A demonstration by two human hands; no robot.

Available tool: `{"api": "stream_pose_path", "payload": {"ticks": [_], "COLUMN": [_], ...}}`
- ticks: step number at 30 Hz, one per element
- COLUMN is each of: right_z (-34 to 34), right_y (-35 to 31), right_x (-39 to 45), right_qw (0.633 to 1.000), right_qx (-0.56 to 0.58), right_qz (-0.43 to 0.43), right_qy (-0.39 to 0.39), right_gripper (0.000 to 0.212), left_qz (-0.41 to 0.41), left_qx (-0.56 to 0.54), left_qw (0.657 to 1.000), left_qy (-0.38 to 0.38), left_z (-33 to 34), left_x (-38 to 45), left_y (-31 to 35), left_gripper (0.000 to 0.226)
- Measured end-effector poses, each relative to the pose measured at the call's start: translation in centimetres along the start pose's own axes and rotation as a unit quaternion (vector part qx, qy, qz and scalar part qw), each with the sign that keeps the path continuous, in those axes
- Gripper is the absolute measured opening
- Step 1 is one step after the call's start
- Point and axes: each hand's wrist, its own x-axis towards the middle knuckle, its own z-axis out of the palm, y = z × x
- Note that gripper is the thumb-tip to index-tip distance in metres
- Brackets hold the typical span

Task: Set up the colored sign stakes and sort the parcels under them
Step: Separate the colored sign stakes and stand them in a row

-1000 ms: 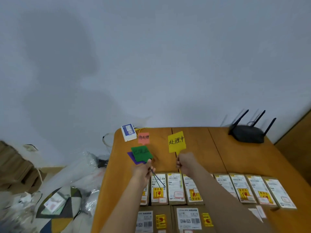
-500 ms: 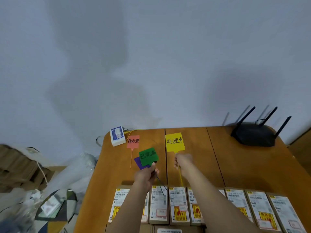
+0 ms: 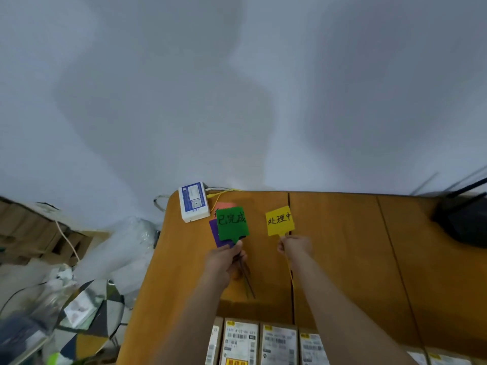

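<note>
My left hand (image 3: 228, 256) grips the stems of a green sign stake (image 3: 232, 223) and a purple sign stake (image 3: 216, 234) just behind it, both held upright over the wooden table (image 3: 342, 246). A pink sign stake (image 3: 224, 205) peeks out behind the green one, near the table's far edge. My right hand (image 3: 295, 246) pinches the stem of a yellow sign stake (image 3: 279, 220), also upright, to the right of the green one. A row of brown parcels (image 3: 241, 343) with labels lies along the bottom edge, partly cut off.
A white box with a blue label (image 3: 193, 201) and a yellow cable sits at the table's far left corner. A black router (image 3: 463, 219) stands at the far right. Plastic bags (image 3: 116, 254) and cardboard clutter the floor to the left.
The view has tilted up, so the parcels have dropped to the bottom edge. Both hands have carried their stakes further from the parcels toward the table's far side; the green sign now covers the pink one.
</note>
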Motion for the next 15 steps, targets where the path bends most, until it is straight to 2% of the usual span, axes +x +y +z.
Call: {"api": "stream_pose_path", "payload": {"ticks": [4, 6, 10, 15], "right_z": [3.2, 4.0, 4.6, 5.0], "right_y": [-0.1, -0.1, -0.2, -0.2], "right_x": [3.3, 4.6, 5.2, 5.8], "right_qw": [0.999, 0.993, 0.959, 0.940], "right_qx": [-0.037, -0.113, -0.272, -0.326], "right_qz": [-0.004, -0.028, -0.080, -0.091], "right_qy": [0.004, 0.012, 0.026, 0.038], "right_gripper": [0.007, 0.012, 0.014, 0.017], "left_qz": [0.009, 0.017, 0.025, 0.028], "left_qx": [-0.017, -0.016, -0.009, -0.008], "left_qw": [1.000, 1.000, 1.000, 1.000], "left_qy": [0.007, 0.004, -0.003, 0.000], "left_z": [-0.6, -0.5, 0.0, 0.5], "left_x": [3.6, 4.9, 6.5, 7.2], "left_y": [1.9, 2.4, 3.0, 3.1], "left_gripper": [0.023, 0.026, 0.025, 0.016]}}
